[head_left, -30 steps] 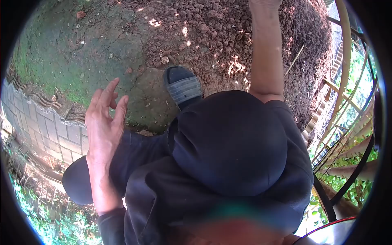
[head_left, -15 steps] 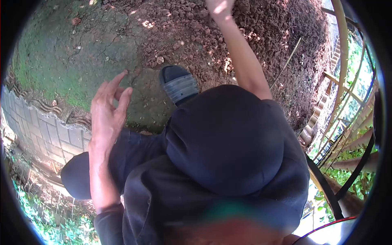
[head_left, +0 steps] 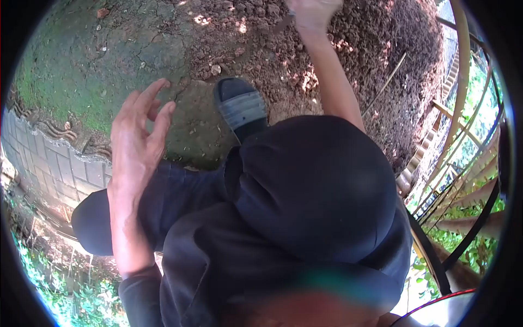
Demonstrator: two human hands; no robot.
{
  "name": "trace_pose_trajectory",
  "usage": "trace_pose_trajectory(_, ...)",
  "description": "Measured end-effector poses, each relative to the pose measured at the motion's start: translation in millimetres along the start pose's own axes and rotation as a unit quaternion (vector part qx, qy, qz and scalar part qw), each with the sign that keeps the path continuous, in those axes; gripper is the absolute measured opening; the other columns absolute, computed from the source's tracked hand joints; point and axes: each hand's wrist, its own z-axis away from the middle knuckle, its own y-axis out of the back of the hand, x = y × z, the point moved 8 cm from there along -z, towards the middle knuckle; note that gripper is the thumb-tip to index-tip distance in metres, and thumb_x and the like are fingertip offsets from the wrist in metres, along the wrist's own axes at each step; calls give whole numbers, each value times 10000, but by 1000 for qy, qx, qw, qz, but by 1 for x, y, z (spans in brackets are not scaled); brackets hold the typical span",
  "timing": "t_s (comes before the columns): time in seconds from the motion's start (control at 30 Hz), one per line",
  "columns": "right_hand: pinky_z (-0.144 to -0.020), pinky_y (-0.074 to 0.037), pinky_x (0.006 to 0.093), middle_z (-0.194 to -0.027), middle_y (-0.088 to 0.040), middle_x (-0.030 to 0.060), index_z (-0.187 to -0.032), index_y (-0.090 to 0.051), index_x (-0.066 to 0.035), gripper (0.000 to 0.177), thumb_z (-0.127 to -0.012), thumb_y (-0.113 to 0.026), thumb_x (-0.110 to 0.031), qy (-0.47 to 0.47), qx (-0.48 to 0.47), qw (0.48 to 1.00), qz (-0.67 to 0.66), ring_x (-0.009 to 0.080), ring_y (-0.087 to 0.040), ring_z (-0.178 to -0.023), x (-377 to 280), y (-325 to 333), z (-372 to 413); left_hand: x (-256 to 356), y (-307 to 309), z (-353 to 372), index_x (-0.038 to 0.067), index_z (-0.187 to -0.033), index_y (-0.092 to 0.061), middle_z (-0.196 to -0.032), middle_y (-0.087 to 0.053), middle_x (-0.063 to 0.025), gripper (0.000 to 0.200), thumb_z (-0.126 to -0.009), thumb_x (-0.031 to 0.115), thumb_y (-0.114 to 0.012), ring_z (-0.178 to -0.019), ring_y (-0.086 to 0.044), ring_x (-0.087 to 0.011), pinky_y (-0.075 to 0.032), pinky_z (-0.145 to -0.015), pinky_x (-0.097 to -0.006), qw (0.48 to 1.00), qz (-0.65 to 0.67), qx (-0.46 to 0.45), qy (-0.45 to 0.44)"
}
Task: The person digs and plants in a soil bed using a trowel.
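My left hand [head_left: 139,128] hovers over the mossy ground, its fingers apart and nothing in it. At the top edge, my right hand [head_left: 316,13] is closed above the loose soil [head_left: 376,60], partly cut off by the frame and a little blurred. From its left side juts a dark narrow tool [head_left: 283,23]; its exact kind cannot be made out. Between the hands, a foot in a dark slide sandal [head_left: 241,103] with a grey strap rests on the ground. My dark-clothed knee [head_left: 321,185] fills the middle.
Wavy edging tiles [head_left: 60,139] border grey paving [head_left: 65,169] on the left. A thin stick [head_left: 385,84] lies on the soil at right. Farther right are a row of curved tiles [head_left: 422,155] and a bamboo-like frame [head_left: 460,82]. Small stones [head_left: 216,70] dot the ground.
My right hand has moved right and slightly down in view, and the dark tool now shows beside it. My left hand has shifted slightly left, still open.
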Motion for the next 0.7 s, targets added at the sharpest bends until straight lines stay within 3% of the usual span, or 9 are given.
trace_pose_trajectory(0.17, -403, -337, 206, -573, -543, 26, -835, -618, 16, 33, -821, -593, 0, 89, -38, 991, -89, 45, -428, -436, -84, -20, -11, -8, 3, -4, 11, -1132, -599, -719, -549, -106, 332, -828, 142, -631, -651, -553, -211, -437, -626, -346, 1000, -10, 21, 13)
trace_pose_trajectory(0.27, -404, -348, 202, -599, -584, 38, -804, -631, 5, 53, -798, -595, 43, -39, 38, 997, -51, 56, -480, -459, 37, -6, 26, -6, -2, -9, 17, -1116, -612, -727, -569, -113, 325, -827, 166, -632, -655, -562, -221, -441, -637, -342, 1000, -14, 8, 10)
trace_pose_trajectory(0.37, -408, -353, 204, -586, -578, 36, -793, -627, 6, 44, -796, -601, 41, -74, 2, 996, -47, 61, -500, -475, 28, -13, 10, -16, -8, -14, 17, -1085, -626, -772, -602, -136, 297, -832, 173, -616, -683, -584, -237, -456, -647, -336, 1000, -9, 23, 13)
trace_pose_trajectory(0.43, -395, -349, 205, -579, -579, 42, -798, -632, 2, 42, -794, -609, 36, 2, -5, 1000, -26, 67, -491, -450, -9, -12, 2, -41, -40, -28, 12, -1045, -636, -829, -625, -154, 268, -839, 176, -588, -749, -619, -266, -485, -689, -357, 997, -59, 32, 23)
trace_pose_trajectory(0.5, -392, -358, 209, -594, -581, 59, -837, -629, 14, 42, -801, -624, -7, 45, 0, 996, 72, 70, -468, -427, -57, -6, -10, -51, -92, -43, -7, -943, -642, -834, -617, -187, 230, -842, 186, -571, -824, -625, -316, -500, -746, -402, 990, -83, 46, -100)
trace_pose_trajectory(0.53, -391, -364, 213, -604, -584, 67, -840, -626, 22, 56, -807, -619, -22, -96, 91, 971, -199, 77, -469, -423, -52, 5, -12, -60, -122, -53, -12, -914, -632, -837, -610, -200, 215, -833, 178, -572, -849, -620, -338, -500, -763, -419, 992, -113, -17, -55)
trace_pose_trajectory(0.6, -389, -377, 220, -616, -587, 78, -847, -621, 36, 86, -816, -609, -44, -117, 149, 929, -317, 88, -471, -417, -64, 29, -33, -62, -163, -82, -8, -908, -613, -855, -600, -215, 201, -818, 169, -580, -867, -609, -366, -495, -773, -442, 988, -140, -62, -22)
trace_pose_trajectory(0.67, -389, -390, 227, -623, -588, 85, -852, -618, 47, 110, -822, -598, -57, 89, 124, 988, -19, 97, -474, -412, -109, 70, -57, -61, -185, -95, 11, -957, -596, -887, -594, -219, 215, -807, 166, -594, -852, -600, -377, -484, -761, -455, 990, -130, -50, -26)
trace_pose_trajectory(0.7, -379, -395, 229, -621, -585, 91, -862, -617, 52, 125, -825, -593, -64, 83, 144, 986, 23, 102, -469, -405, -128, 78, -60, -60, -191, -101, 14, -958, -588, -893, -592, -222, 221, -797, 165, -600, -849, -597, -386, -486, -762, -455, 988, -141, -59, -29)
